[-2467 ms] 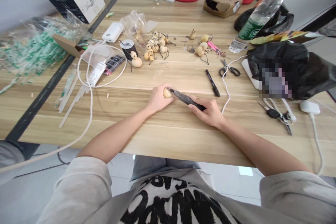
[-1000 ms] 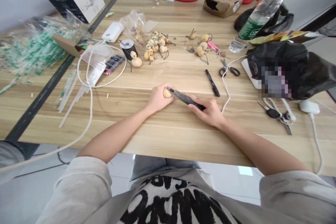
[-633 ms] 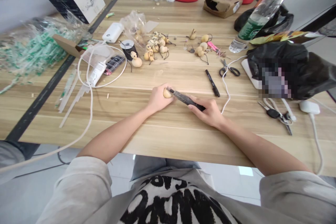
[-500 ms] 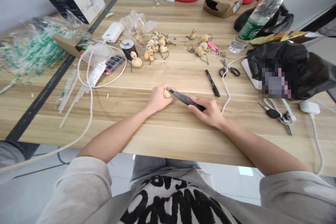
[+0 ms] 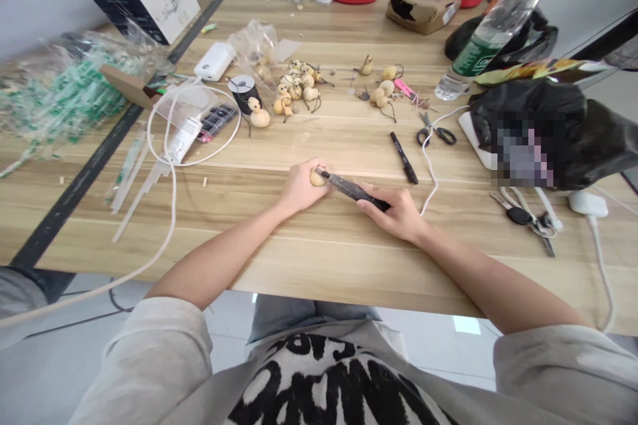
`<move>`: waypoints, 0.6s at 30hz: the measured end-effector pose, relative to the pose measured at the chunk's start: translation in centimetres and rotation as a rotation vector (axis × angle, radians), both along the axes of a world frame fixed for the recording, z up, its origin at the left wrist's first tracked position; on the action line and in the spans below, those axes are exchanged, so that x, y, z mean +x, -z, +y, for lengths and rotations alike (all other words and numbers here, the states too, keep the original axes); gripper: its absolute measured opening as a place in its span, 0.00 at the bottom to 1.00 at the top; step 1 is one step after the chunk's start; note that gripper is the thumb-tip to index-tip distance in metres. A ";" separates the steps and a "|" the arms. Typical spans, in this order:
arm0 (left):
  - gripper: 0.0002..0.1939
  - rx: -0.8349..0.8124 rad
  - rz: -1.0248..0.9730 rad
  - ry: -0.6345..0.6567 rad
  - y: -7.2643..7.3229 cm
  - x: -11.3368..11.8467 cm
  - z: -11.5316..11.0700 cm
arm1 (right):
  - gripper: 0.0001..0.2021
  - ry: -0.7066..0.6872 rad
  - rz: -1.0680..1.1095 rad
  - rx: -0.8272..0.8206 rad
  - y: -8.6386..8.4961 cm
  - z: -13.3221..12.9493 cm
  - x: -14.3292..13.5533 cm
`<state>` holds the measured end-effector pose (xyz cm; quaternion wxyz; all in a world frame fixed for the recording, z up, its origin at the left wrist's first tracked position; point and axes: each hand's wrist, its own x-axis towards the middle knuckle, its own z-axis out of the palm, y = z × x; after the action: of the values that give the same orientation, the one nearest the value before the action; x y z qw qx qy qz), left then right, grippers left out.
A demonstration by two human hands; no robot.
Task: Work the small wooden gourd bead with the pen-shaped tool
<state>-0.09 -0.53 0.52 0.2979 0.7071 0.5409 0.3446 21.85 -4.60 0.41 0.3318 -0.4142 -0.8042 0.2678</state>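
Observation:
Near the table's front, my left hand (image 5: 303,187) is closed round a small tan gourd (image 5: 318,177); the fingers cover much of it. My right hand (image 5: 393,211) grips a long, dark tool with a narrow tip (image 5: 353,188), shaped like a utility knife; its exact kind is unclear. The tip points up and left and meets the gourd beside my left fingers. Beyond my hands lies a cluster of small gourds (image 5: 296,83), several with dark cords and drawn faces. One more gourd (image 5: 260,117) sits beside a black spool of cord (image 5: 243,91).
To the right lie a black marker (image 5: 403,158), scissors (image 5: 436,131), a white cable (image 5: 431,176), keys (image 5: 528,218) and a black plastic bag (image 5: 573,126). A water bottle (image 5: 473,56) stands behind them. On the left are a looped cable (image 5: 174,206), clear strips (image 5: 144,196) and green-white packets (image 5: 64,93).
Both hands, the gourd and the tool stay almost in place; only a very slight shift shows at the tool's tip.

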 end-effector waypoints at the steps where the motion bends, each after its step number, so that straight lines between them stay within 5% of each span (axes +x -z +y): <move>1: 0.08 0.002 -0.003 0.005 0.0 0.0 0.0 | 0.18 -0.004 0.003 0.003 0.0 0.0 0.0; 18: 0.09 -0.001 0.017 -0.017 -0.1 0.0 0.0 | 0.19 0.022 0.000 -0.007 0.1 0.1 0.1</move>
<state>-0.09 -0.49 0.57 0.2909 0.7052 0.5495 0.3407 21.92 -4.55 0.32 0.3333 -0.4241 -0.7985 0.2672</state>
